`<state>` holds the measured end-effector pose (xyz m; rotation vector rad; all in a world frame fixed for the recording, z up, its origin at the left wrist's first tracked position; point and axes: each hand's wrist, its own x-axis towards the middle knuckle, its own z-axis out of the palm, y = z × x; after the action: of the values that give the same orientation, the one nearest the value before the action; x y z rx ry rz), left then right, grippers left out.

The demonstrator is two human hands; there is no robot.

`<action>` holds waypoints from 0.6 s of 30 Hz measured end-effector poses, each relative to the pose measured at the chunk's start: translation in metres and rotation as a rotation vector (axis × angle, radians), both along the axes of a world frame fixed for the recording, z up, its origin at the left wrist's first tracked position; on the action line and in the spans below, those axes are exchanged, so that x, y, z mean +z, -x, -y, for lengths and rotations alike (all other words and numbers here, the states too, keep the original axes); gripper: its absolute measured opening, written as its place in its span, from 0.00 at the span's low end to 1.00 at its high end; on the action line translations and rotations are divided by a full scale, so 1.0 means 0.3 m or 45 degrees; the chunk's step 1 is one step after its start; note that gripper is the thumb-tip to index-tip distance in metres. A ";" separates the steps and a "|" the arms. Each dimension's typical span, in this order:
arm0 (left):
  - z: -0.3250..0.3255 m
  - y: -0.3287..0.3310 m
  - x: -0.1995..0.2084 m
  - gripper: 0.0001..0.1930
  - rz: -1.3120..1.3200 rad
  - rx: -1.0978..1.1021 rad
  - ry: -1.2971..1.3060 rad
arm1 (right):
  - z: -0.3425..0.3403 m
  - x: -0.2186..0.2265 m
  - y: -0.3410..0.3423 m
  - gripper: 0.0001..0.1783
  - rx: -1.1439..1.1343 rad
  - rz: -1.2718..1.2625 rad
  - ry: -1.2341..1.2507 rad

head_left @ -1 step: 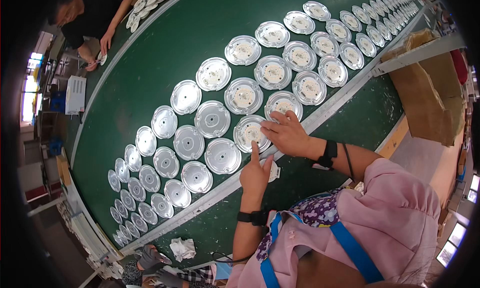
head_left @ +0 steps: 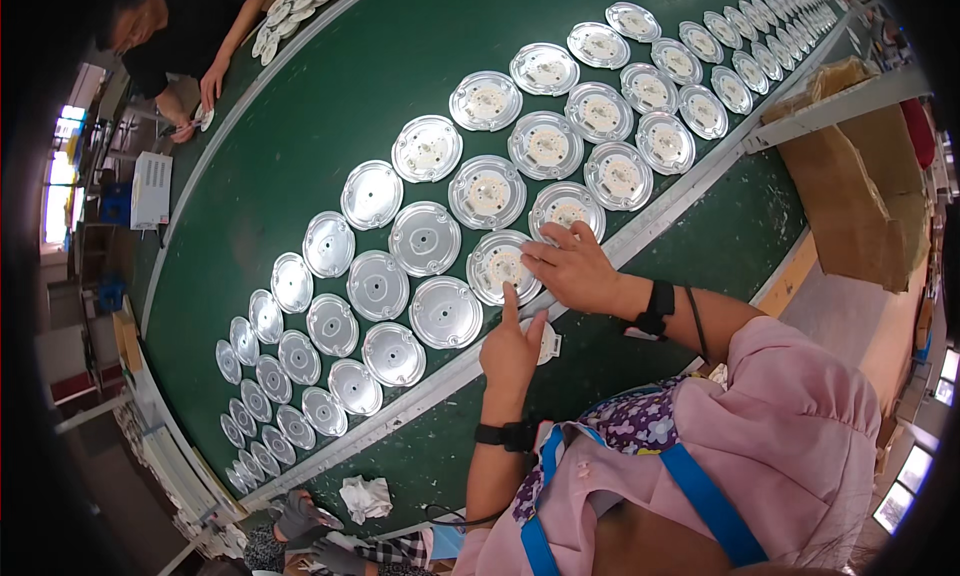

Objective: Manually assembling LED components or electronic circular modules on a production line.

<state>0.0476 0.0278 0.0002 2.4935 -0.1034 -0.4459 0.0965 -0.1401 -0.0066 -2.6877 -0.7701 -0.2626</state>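
Note:
Both my hands work at a round silver metal plate (head_left: 480, 268) with a white circuit board (head_left: 503, 272) in its centre. My left hand (head_left: 508, 356) points its index fingertip at the board's lower edge; its thumb stands apart and its other fingers look curled. From the right, my right hand (head_left: 580, 276) reaches over with fingers stretched, fingertips at the plate's right side and by the neighbouring plate (head_left: 552, 204). Neither hand holds anything that I can make out. Partly behind my left hand, a loose white board (head_left: 549, 344) lies on the green table.
Rows of silver plates cover the green table (head_left: 270, 166); those to the left are bare (head_left: 445, 313), those to the right carry boards (head_left: 545, 146). A metal rail (head_left: 640, 238) runs alongside. Nearby are a cardboard box (head_left: 850, 191), a crumpled white cloth (head_left: 366, 499), a co-worker (head_left: 190, 36) and another person's gloved hand (head_left: 300, 516).

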 end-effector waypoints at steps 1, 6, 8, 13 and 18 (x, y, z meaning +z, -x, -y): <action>0.001 -0.001 0.004 0.35 0.000 -0.001 0.000 | -0.002 0.000 -0.001 0.17 -0.005 -0.007 -0.012; 0.003 0.004 0.006 0.35 -0.032 -0.003 -0.014 | -0.005 0.008 -0.004 0.16 -0.015 -0.026 -0.027; 0.004 0.001 0.013 0.35 -0.048 -0.006 -0.021 | -0.004 0.007 -0.004 0.16 -0.024 -0.022 -0.027; 0.008 -0.003 0.023 0.35 -0.050 -0.009 -0.006 | -0.005 0.005 -0.004 0.16 -0.030 -0.025 -0.037; 0.012 -0.007 0.030 0.35 -0.105 -0.015 -0.030 | -0.007 0.004 -0.006 0.15 -0.033 -0.041 -0.038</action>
<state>0.0496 0.0243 0.0091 2.4947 -0.0808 -0.5573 0.0983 -0.1379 -0.0055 -2.6688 -0.7167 -0.2347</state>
